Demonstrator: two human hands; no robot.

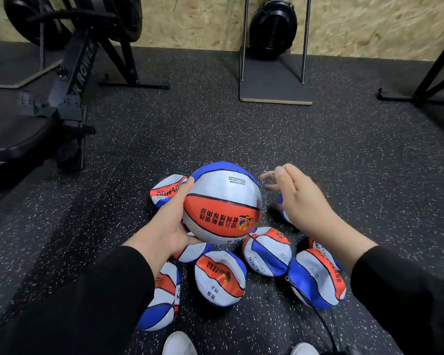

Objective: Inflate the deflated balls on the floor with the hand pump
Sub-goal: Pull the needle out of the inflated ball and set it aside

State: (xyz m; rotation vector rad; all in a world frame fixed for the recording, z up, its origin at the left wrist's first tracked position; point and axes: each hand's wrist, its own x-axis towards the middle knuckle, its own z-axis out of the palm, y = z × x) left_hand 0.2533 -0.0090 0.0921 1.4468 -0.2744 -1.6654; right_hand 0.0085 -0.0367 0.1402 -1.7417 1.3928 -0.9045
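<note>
While left hand (170,221) cups ball (224,203), right hand (303,201) open

Ahead of my hands the speckled floor (241,129) lies open all the way toward the wall, a wide lane I could reach through freely. On the left that lane is hemmed by the rowing machine (69,80), whose rail and footrests jut toward the middle. Straight ahead a flat base plate with two upright rods (276,80) stands at the far end, and a black frame leg (433,80) cuts in at the right edge. Near my feet the floor is crowded: the deflated balls (219,275) lie close together, several touching, beneath the inflated ball (223,203) my left hand (168,226) holds. A thin black hose (318,316) runs across the floor beside the right-hand balls. My right hand (300,198) hangs spread just beside the inflated ball, with bare floor to its right.
</note>
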